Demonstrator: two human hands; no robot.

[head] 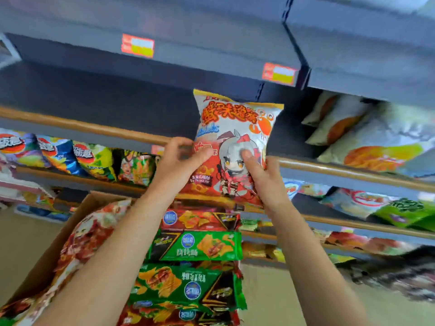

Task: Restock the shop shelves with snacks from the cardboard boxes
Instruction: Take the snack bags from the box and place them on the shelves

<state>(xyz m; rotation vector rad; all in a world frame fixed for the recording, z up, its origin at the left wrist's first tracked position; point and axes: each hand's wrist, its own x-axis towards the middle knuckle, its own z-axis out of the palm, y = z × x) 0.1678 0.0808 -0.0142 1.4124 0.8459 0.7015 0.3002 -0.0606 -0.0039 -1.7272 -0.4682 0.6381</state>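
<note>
1. The fingers (249, 161) of the right hand (266, 182) are curled against the front and right edge of a red-and-white snack bag (235, 142), so the bag is gripped on that side.
2. The fingers (202, 154) of the left hand (181, 161) are closed on the bag's left edge, the thumb laid across its printed front.
3. The snack bag is held upright between both hands, raised in front of a dark shelf (117, 107) edged with a wooden rail (89, 127); a cartoon figure and a crab are printed on it.
4. Below the forearms, green and red snack packets (200, 248) are seen stacked one over another.
5. At lower left, an open cardboard box (70, 222) is seen, with more red-patterned bags (87, 236) lying in it.
6. To the left, a row of colourful chip bags (70, 156) is stood on a lower shelf.
7. To the right, pale bags (367, 137) are laid on the neighbouring shelf, with green-labelled ones (404, 210) beneath.
8. Two orange price tags (137, 45) are fixed to the shelf edges above.
</note>
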